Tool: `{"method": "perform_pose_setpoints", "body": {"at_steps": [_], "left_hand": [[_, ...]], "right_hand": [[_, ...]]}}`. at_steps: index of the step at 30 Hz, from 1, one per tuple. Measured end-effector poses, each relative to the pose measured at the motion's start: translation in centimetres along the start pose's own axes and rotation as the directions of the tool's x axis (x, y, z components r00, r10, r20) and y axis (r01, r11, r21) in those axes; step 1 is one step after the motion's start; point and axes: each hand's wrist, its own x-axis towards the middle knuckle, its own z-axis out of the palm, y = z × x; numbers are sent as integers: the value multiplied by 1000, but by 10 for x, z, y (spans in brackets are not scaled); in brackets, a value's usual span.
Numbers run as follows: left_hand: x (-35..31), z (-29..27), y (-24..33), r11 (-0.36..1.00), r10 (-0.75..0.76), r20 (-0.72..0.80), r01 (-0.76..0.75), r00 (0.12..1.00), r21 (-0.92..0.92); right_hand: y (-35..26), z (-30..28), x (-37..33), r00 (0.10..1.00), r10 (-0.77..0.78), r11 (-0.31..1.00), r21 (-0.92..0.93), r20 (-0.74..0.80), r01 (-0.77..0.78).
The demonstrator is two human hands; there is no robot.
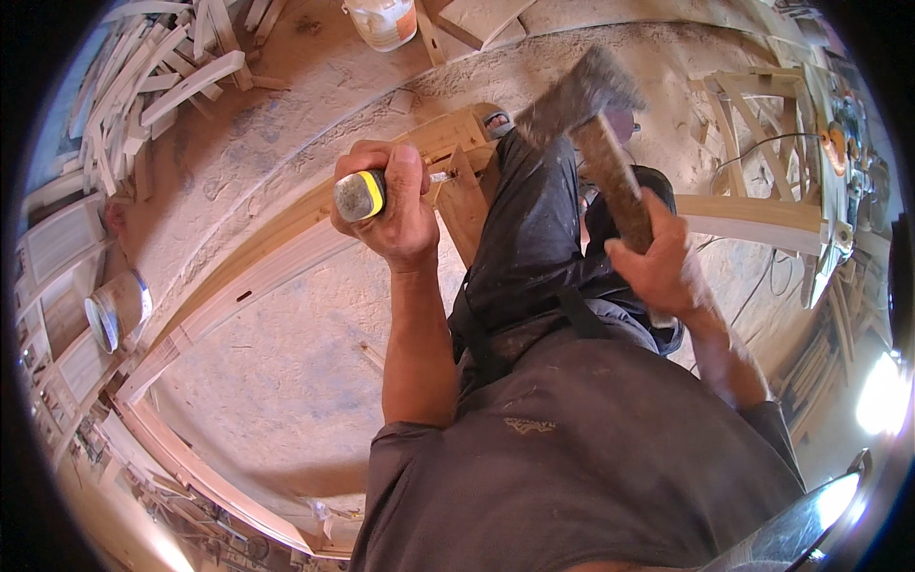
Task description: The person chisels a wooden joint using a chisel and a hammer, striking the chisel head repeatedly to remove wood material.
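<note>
Fingers [408, 172] are wrapping tightly around a handle in each hand. At the far left, loose offcuts [172, 95] are lying in a jumbled heap on the dusty floor [229, 148], and a pale bucket [134, 296] is sitting below them. A long wooden frame [262, 279] is running up from the lower left toward the middle, passing beneath the person's left forearm [416, 343]. Above it, the left hand [402, 210] is gripping a chisel-like tool [358, 196], its grey butt and yellow ring showing beside the thumb side of the fist. The tool's thin metal shaft is pointing right, its end meeting a wooden piece [463, 212]; whether it is touching or sunk in cannot be told. Next, a dark-trousered leg [527, 205] is reaching up to a sandalled foot [498, 121]. Over the knees, a blurred hatchet-like hammer [615, 176] is hanging in the air, well apart from the chisel-like tool, while the right hand [664, 259] is clasping its wooden handle. Farther right, a pale rail [753, 212] is stretching toward a stand of timber, and a bright lamp [882, 396] is glowing at the edge.
</note>
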Motion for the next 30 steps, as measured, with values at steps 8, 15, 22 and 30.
{"method": "perform_pose_setpoints", "body": {"at_steps": [8, 15, 22, 30], "left_hand": [[-8, 13, -8, 991, 43, -3, -42, 999, 125], [-14, 18, -20, 994, -33, 56, 27, 998, 107], [-17, 15, -27, 998, -67, 64, 67, 996, 8], [11, -64, -26, 929, -347, -484, 225, 804, -293]], "right_hand": [[-71, -36, 36, 775, -631, 741, -318, -30, 592], [-94, -47, 35, 726, -673, 625, -416, 141, 660], [-75, -36, 27, 790, -593, 661, -468, 154, 587], [-16, -22, -3, 959, -272, 923, -263, 76, 283]]}}
